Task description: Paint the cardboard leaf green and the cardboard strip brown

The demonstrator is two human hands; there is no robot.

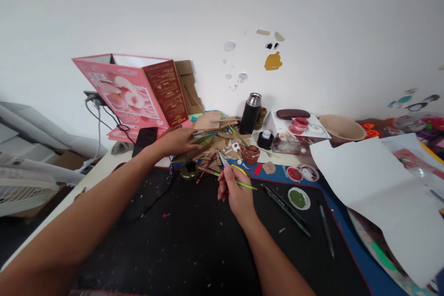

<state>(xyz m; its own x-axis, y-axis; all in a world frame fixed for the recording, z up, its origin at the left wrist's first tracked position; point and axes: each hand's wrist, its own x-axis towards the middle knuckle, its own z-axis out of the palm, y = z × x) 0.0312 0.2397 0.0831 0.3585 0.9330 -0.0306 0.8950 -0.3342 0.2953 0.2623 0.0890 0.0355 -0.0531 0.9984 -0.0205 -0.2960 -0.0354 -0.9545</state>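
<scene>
The right hand [237,190] is curled shut around one green-handled paintbrush [249,187], its bristle end pointing left; one pair of scissors [222,159] also juts from this grip, blades toward the far side. The left hand [179,141] reaches far and left, fingers extended and slightly parted at one olive-coloured sheet [201,144]; whether they grip it I cannot tell. Around that sheet lies a heap of cardboard scraps [208,122], too overlapped to count.

Just near of the heap stands one dark green paint jar [190,170]; at its right side, one brown paint jar [251,154]. Right of the right hand are three paint lids: one green [299,198], one red [294,174], one whitish with dark red smears [309,173]. One pen [326,229] lies on the black mat [194,240]. Farther off are one black flask [250,114], one tan bowl [342,128] and, left, one pink box [128,95].
</scene>
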